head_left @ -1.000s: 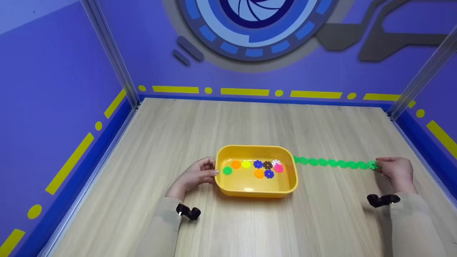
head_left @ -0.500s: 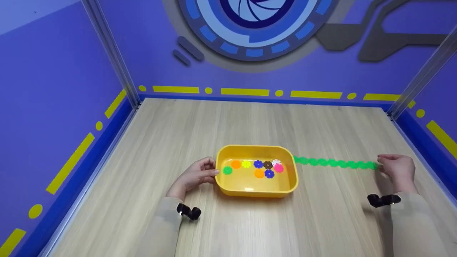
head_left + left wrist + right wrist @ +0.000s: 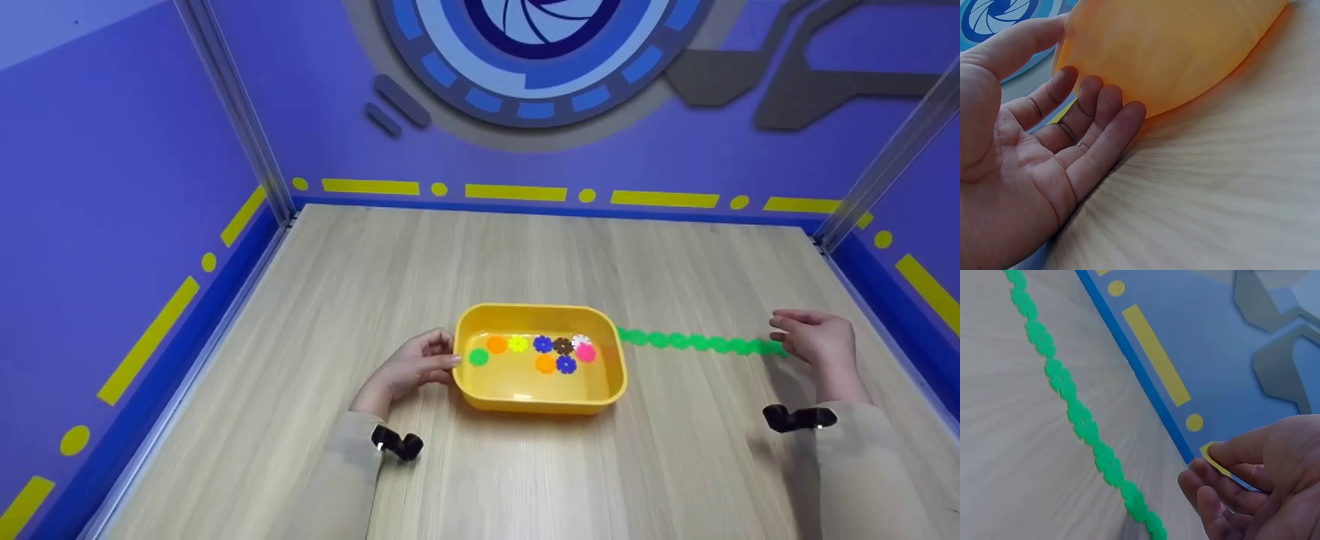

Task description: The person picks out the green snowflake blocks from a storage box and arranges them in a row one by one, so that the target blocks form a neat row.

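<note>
My left hand (image 3: 409, 371) holds the left end of a yellow plastic basin (image 3: 510, 405). In the left wrist view the thumb lies at the rim and the fingers (image 3: 1107, 104) press against the outer wall. Several flower-shaped plastic discs lie in the basin, among them a green disc (image 3: 478, 357), a brown disc (image 3: 562, 346) and a pink disc (image 3: 586, 353). A chain of linked green discs (image 3: 697, 343) stretches right from the basin along the table. My right hand (image 3: 821, 341) hovers above the chain's right end, fingers loosely bent, holding nothing; the right wrist view shows it apart from the green chain (image 3: 1081, 419).
The wooden table (image 3: 465, 255) is bounded by a blue back wall (image 3: 450, 161) and blue side walls, with metal posts at the corners. Black wrist devices (image 3: 396, 444) sit on both sleeves.
My right hand held the chain's right end, then let go and moved up and slightly left. The chain lies still on the table. The left hand and basin have hardly moved.
</note>
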Demonstrator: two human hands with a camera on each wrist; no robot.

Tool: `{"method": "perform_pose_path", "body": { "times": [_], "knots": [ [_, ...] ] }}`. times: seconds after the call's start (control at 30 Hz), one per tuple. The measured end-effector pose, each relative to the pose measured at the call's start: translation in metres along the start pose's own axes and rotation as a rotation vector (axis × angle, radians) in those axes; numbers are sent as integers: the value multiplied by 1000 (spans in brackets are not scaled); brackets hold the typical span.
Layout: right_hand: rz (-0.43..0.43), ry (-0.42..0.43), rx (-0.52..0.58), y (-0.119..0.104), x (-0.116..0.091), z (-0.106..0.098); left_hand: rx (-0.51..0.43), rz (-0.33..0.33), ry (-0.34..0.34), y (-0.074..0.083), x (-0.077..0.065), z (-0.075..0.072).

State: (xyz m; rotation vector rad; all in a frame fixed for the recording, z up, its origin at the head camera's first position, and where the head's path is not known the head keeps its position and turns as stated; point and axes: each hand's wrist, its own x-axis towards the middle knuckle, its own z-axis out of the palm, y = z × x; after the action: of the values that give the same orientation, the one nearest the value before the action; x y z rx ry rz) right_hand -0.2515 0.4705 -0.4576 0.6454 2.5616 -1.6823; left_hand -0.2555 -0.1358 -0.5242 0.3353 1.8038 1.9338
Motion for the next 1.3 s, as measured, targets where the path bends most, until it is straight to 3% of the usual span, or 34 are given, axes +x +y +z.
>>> {"method": "perform_pose_path", "body": {
  "times": [0.17, 0.4, 0.7, 1.0, 1.3],
  "knots": [
    [-31, -37, -8, -12, -7, 13, -8, -4, -6, -1, 0, 0],
    [-143, -121, -12, -28, -18, 35, 5, 0, -2, -2, 0, -1],
    [-253, -168, -110, -46, -31, 66, 4, -10, 3, -1, 0, 0],
    [-319, -230, -120, -65, -46, 92, 5, -12, -5, -2, 1, -2],
    [-328, -287, -150, -81, -56, 120, -17, -13, -4, 2, 0, 0]
  ]
}}
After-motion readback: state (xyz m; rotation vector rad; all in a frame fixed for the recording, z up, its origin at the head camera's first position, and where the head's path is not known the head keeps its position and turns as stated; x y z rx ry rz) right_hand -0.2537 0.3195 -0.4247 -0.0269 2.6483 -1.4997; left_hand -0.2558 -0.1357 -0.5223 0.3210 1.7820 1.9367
